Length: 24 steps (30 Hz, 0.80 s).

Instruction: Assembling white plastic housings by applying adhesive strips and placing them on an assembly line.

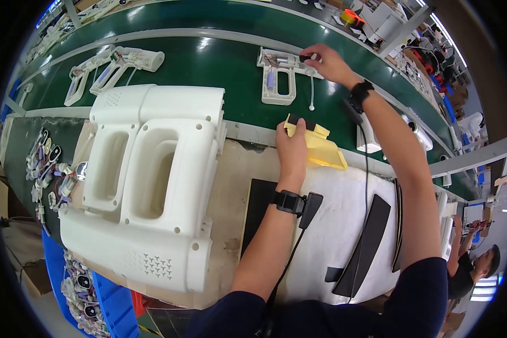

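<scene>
My left hand (292, 149) grips a sheet of yellow backing paper (324, 153) with black foam strips on its upper edge, in front of the green conveyor belt. Over the belt, the fingertips of my right hand (329, 65) pinch a small black piece (305, 58), apparently a foam strip. It is at the right end of an open white handheld device housing (279, 101). Inside that housing show a silver motor, thin wires and a purple cylindrical cell. A white cord with a round end (312, 96) hangs from it toward me. My fingers partly hide the contact spot.
Large white moulded shells (127, 169) fill the left of the bench. Black foam sheets (369, 239) lie on a white pad at right. More open housings (127, 62) sit on the belt. A blue bin (110, 304) of parts stands lower left. Cables trail from both wristbands.
</scene>
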Each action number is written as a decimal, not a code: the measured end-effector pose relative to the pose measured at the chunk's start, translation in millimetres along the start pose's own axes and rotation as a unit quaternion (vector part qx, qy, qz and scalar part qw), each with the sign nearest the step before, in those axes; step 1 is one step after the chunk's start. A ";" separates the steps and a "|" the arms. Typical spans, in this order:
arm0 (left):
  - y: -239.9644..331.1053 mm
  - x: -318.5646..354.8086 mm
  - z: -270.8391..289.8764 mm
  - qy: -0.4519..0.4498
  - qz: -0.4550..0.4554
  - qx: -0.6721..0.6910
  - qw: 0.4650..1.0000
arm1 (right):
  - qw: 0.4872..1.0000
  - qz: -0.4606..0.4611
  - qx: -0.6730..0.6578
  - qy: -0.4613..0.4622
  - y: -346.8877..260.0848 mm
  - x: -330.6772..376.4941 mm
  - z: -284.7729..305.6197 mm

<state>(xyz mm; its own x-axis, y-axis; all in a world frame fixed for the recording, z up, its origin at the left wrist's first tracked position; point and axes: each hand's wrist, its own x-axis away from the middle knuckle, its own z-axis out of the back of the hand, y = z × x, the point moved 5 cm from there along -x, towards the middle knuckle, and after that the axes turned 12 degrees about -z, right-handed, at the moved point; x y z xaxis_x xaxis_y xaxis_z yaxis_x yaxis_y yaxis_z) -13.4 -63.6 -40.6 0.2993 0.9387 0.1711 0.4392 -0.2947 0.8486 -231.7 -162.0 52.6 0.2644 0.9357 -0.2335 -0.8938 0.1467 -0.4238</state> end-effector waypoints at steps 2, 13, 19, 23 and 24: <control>3.6 1.3 -1.0 0.018 -0.015 -0.024 0.999 | 0.998 0.061 0.009 -0.028 5.8 -13.4 -15.0; -10.4 -7.9 2.4 0.017 -0.032 -0.027 0.999 | 0.994 0.044 0.067 0.072 5.5 -19.9 -36.0; -7.3 -9.0 11.8 0.043 -0.045 -0.038 0.997 | 0.988 0.052 -0.007 -0.146 -47.6 41.4 -8.3; -3.6 -8.0 11.1 0.054 -0.086 -0.062 0.993 | 0.957 0.126 0.026 -0.262 -93.7 126.5 0.2; -3.5 -5.4 8.3 0.048 -0.084 -0.061 0.993 | 0.958 0.120 0.029 -0.259 -95.3 141.0 -0.8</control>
<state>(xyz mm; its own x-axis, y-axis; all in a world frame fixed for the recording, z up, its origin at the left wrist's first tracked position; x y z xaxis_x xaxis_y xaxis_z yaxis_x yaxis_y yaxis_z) -9.5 -69.1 -48.6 0.1459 0.9872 0.0647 0.3685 -0.1149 0.9225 -108.9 -44.3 59.3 -0.1541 0.9760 0.1542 -0.9285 -0.0897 -0.3603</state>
